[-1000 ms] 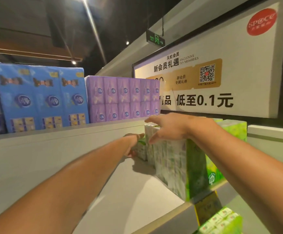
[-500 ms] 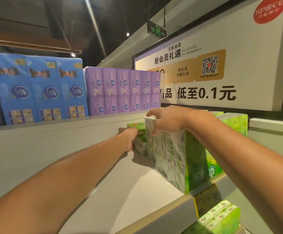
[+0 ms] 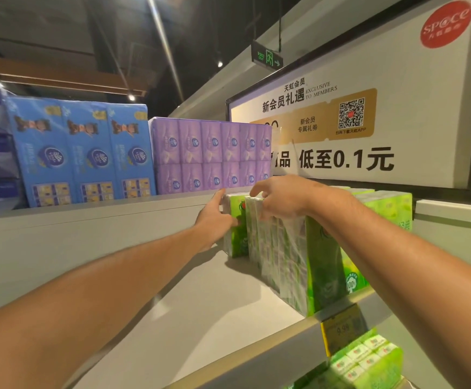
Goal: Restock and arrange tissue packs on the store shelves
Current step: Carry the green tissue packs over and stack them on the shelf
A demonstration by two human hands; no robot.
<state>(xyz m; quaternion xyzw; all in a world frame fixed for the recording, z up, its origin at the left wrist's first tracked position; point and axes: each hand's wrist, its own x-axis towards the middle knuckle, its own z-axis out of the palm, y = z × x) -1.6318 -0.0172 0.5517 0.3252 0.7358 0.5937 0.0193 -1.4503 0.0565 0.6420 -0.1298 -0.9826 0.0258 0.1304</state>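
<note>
Restock looked partly done, as a judgement. On the pale grey middle shelf point(image 3: 200, 313), a row of green plastic-wrapped tissue packs point(image 3: 293, 262) stood upright along the right side, running front to back, w/ brighter green packs point(image 3: 391, 209) just beside it on the right. The shelf's left half showed bare board, so more stock prob. needed there.

At the row's rear end stood a smaller green tissue pack point(image 3: 235, 234), upright or nearly so, touching the row. The left hand point(image 3: 214, 217) was pressed against its left face, fingers mostly straight and reaching up its side; whether the thumb wrapped round it couldn't be told. The right hand point(image 3: 282, 197) lay over the top rear of the row, fingers curled down onto the wrap, gripping it.

So the step in hand seemed to be squaring the back pack into line.

The upper shelf carried blue boxed tissue packs point(image 3: 82, 153) and a lilac multi-pack point(image 3: 211, 155), side by side, already faced. Below, more green packs point(image 3: 369, 360) sat under a yellow price tag point(image 3: 343, 329).
</note>
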